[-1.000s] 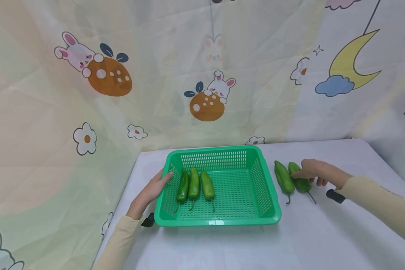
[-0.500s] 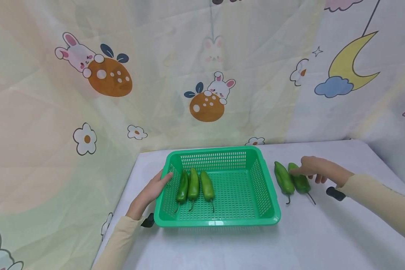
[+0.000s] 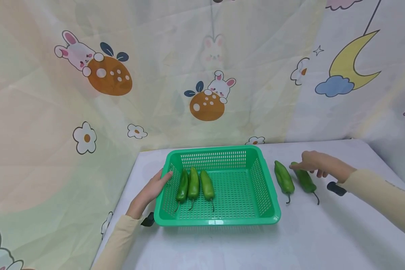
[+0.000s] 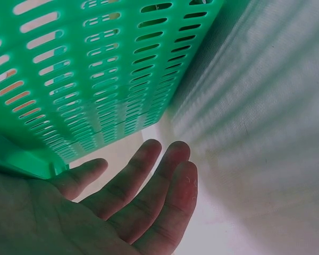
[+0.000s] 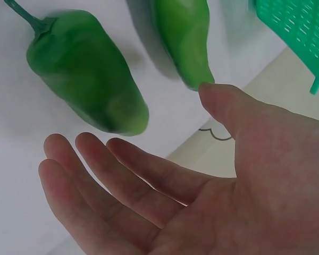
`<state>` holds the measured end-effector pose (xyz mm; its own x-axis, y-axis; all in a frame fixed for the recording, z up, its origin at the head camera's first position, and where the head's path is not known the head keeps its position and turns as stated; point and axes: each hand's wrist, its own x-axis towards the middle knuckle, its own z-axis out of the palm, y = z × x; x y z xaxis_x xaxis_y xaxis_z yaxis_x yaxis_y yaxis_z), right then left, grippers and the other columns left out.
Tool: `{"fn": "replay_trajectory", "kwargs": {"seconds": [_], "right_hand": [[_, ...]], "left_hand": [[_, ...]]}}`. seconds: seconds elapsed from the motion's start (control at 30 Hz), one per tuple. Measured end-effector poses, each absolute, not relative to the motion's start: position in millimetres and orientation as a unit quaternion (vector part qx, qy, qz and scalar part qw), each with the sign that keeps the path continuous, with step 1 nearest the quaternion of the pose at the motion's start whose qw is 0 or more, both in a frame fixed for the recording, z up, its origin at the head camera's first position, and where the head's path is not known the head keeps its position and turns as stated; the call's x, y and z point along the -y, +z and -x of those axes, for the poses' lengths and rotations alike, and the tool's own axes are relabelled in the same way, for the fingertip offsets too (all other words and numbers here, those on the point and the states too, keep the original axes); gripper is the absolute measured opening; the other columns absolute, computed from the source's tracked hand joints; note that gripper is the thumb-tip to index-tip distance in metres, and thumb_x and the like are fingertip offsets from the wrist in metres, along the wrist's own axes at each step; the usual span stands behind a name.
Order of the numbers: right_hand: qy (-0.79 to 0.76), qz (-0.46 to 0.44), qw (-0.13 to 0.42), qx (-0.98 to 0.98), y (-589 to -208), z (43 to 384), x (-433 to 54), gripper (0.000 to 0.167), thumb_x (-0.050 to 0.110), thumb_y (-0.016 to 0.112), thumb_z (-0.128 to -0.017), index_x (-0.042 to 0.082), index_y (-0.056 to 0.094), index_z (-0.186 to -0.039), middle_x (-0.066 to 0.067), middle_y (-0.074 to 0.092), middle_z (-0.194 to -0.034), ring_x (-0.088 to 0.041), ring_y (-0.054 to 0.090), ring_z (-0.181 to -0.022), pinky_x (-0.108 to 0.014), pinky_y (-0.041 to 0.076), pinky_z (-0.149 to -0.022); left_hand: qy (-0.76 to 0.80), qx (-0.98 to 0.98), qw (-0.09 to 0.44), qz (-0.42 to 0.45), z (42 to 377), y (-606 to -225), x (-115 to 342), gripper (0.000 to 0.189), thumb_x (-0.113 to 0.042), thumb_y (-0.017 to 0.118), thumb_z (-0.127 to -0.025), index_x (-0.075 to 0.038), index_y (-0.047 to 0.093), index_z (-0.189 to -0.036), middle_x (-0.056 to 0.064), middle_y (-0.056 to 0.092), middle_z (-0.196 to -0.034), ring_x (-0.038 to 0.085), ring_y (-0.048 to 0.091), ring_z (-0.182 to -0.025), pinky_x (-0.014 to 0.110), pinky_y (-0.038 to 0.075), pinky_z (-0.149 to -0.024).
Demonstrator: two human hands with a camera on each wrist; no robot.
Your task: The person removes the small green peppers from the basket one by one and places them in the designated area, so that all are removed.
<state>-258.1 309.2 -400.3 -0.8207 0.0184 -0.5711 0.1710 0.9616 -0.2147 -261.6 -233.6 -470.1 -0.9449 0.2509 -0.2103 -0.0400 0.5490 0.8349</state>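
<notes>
The left hand [image 3: 155, 184] grips the left rim of a green plastic basket [image 3: 219, 222], thumb over the rim and fingers outside. In the left wrist view those fingers [image 4: 173, 186] are loosely bent below the slotted wall. Inside the basket three green peppers [image 3: 194, 184] lie side by side, stems toward the front. Two more lie on the table to its right: a left pepper [image 3: 284, 178] and a right pepper [image 3: 305, 180]. The right hand [image 3: 318, 163] hovers at the tip of the right pepper, fingers loosely spread and holding nothing. In the right wrist view its thumb [image 5: 223, 103] overlaps the left pepper's tip.
A white-covered table [image 3: 243, 249] carries everything. Behind it hangs a cloth backdrop [image 3: 165, 75] printed with rabbits, flowers and a moon. The basket's right wall [image 3: 268, 187] stands close to the left pepper.
The right hand has drawn back slightly, away from the right pepper's body toward its tip. That pepper's stem end has shifted a little to the right. The left hand and basket stay put.
</notes>
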Motion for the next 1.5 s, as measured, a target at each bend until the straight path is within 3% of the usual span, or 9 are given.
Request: {"fn": "replay_trajectory", "kwargs": {"seconds": [0.33,0.73,1.27,1.5], "right_hand": [[-0.127,-0.033,0.292,-0.948,-388,261,-300,0.071,0.049,0.055,-0.098,-0.018,0.05,-0.12,-0.032,0.063,-0.102,-0.04,0.068,-0.083,-0.045,0.061,-0.07],[-0.119,-0.005,0.275,-0.954,-375,260,-276,0.071,0.052,0.055,-0.099,-0.016,0.055,-0.12,-0.021,0.063,-0.094,-0.035,0.068,-0.08,-0.042,0.061,-0.066],[-0.112,0.021,0.279,-0.954,-361,267,-263,0.07,0.053,0.054,-0.099,-0.014,0.058,-0.12,-0.02,0.063,-0.093,-0.035,0.07,-0.08,-0.043,0.061,-0.067],[-0.107,0.028,0.265,-0.958,-347,270,-253,0.069,0.052,0.054,-0.099,-0.014,0.058,-0.122,-0.027,0.065,-0.108,-0.033,0.069,-0.079,-0.041,0.061,-0.065]], "left_hand": [[0.469,-0.868,0.154,-0.058,262,-470,233,0.065,-0.052,0.038,-0.107,-0.023,0.018,-0.162,0.019,0.061,-0.133,0.026,0.069,-0.103,0.04,0.06,-0.081],[0.473,-0.866,0.151,-0.065,264,-472,234,0.067,-0.053,0.038,-0.106,-0.021,0.018,-0.162,0.019,0.058,-0.137,0.026,0.068,-0.107,0.04,0.059,-0.084],[0.479,-0.86,0.154,-0.082,260,-465,232,0.065,-0.046,0.035,-0.109,-0.015,0.016,-0.162,0.025,0.054,-0.14,0.033,0.068,-0.11,0.044,0.06,-0.083],[0.475,-0.863,0.153,-0.08,261,-466,233,0.064,-0.045,0.034,-0.109,-0.014,0.015,-0.162,0.026,0.053,-0.142,0.034,0.067,-0.111,0.044,0.06,-0.084]]}}
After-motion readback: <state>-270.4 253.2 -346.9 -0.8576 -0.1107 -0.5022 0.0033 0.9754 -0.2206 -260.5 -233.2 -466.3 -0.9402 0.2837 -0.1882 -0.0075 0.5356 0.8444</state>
